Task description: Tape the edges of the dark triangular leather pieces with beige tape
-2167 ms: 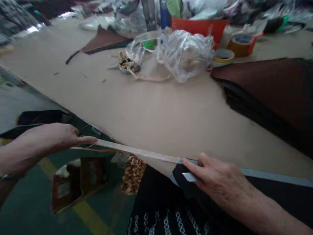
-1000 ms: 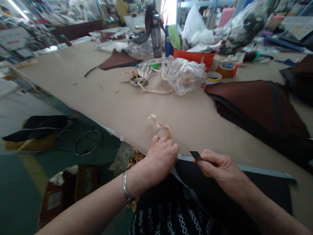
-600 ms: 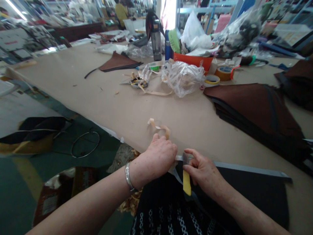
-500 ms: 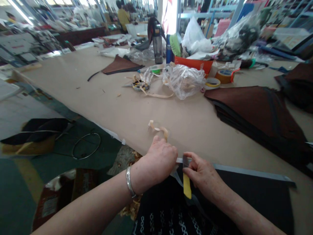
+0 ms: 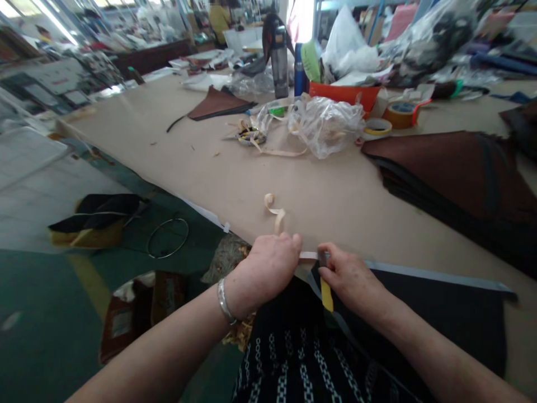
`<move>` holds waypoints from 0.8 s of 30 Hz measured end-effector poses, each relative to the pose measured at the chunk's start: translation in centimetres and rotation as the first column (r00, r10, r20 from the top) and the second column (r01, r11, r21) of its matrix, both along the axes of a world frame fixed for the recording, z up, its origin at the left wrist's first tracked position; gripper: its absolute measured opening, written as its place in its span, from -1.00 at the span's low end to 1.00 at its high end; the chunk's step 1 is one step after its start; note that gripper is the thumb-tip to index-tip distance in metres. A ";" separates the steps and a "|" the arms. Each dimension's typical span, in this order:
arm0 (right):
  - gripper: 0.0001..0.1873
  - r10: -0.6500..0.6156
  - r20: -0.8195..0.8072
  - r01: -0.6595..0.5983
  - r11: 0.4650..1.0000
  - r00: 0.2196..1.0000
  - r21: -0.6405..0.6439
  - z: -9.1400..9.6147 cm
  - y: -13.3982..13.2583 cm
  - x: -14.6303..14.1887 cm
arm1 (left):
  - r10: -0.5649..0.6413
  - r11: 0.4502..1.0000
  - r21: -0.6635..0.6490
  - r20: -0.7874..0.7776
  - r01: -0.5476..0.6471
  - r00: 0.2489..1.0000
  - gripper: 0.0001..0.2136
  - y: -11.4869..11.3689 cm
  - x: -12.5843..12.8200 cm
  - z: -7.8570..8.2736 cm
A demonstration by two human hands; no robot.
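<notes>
My left hand [image 5: 272, 258] is closed at the table's near edge, its fingers wrapped around a narrow beige strip [image 5: 279, 219]. The strip's free end curls up beyond the knuckles, and a pale stretch of it spans the gap toward my right hand [image 5: 350, 277]. That hand pinches a flat tool with a yellow handle [image 5: 326, 296] and a greyish upper part, mostly covered by the fingers; its exact kind I cannot make out. Under the right hand and forearm lies a black panel [image 5: 440, 313] with a grey band [image 5: 436, 275] along its far edge.
Stacked dark brown pieces [image 5: 444, 168] lie to the right. Farther back are crumpled clear plastic [image 5: 325, 126], tape rolls [image 5: 398, 115], scissors [image 5: 250, 136], a bottle [image 5: 279, 64] and an orange box [image 5: 344, 96]. A brown bag [image 5: 138, 313] sits on the floor at left.
A gap has opened between my hands, with the pale strip now stretched across it. The beige strip's free end curls differently. The whole view has shifted slightly.
</notes>
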State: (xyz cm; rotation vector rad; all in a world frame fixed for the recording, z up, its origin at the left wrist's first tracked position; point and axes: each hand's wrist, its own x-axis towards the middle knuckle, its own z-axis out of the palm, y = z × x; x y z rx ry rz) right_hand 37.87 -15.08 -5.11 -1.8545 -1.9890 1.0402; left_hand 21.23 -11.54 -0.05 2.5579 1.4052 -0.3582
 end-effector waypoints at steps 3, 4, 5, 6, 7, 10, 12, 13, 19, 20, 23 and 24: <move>-0.68 0.011 -0.002 -0.011 1.000 1.000 0.004 0.4 0.0 -0.1 | 0.048 0.998 -0.038 -0.032 -0.050 0.998 -0.85 0.2 -0.5 0.5; -0.67 0.013 -0.001 -0.013 1.000 1.000 0.002 0.5 0.1 -0.1 | 0.059 0.997 -0.047 -0.036 -0.061 0.998 -0.82 0.4 -0.6 0.6; -0.67 0.016 0.002 -0.016 1.000 1.000 0.000 0.6 0.1 -0.2 | 0.067 0.996 -0.057 -0.035 -0.069 0.997 -0.78 0.6 -0.8 0.6; -0.66 0.018 0.006 -0.018 1.000 1.000 -0.002 0.6 0.1 -0.2 | 0.071 0.995 -0.071 -0.032 -0.074 0.997 -0.73 0.8 -0.9 0.6; -0.66 0.020 0.011 -0.020 1.000 1.000 -0.003 0.6 0.2 -0.2 | 0.074 0.993 -0.087 -0.025 -0.076 0.997 -0.67 1.0 -1.0 0.5; -0.65 0.020 0.012 -0.020 1.000 1.000 0.009 0.5 0.3 -0.3 | 0.074 0.986 -0.149 0.018 -0.071 0.997 -0.56 1.4 -1.2 0.1; -0.65 0.019 0.011 -0.019 1.000 1.000 0.007 0.4 0.3 -0.3 | 0.080 0.980 -0.188 0.063 -0.067 0.995 -0.57 1.6 -1.3 -0.2; -0.64 0.017 0.013 -0.017 1.000 1.000 0.004 0.4 0.3 -0.3 | 0.087 0.976 -0.210 0.089 -0.066 0.992 -0.60 1.7 -1.3 -0.4; -0.66 -0.001 0.020 0.001 1.000 1.000 -0.002 0.3 0.4 -0.2 | 0.152 0.933 -0.354 0.239 -0.060 0.959 -0.71 1.1 -0.6 -0.8; -0.66 -0.003 0.022 0.003 1.000 1.000 -0.001 0.3 0.4 -0.2 | 0.152 0.929 -0.367 0.255 -0.050 0.955 -0.71 0.4 -0.3 -0.6; -0.66 0.001 -0.013 -0.001 1.000 1.000 -0.007 0.3 0.5 -0.5 | 0.099 0.926 -0.374 0.367 0.050 0.925 -0.72 -2.0 0.6 0.1; -0.65 0.002 -0.033 -0.002 1.000 0.999 -0.002 0.4 0.5 -0.6 | 0.077 0.932 -0.352 0.423 0.086 0.903 -0.73 -2.6 0.8 0.4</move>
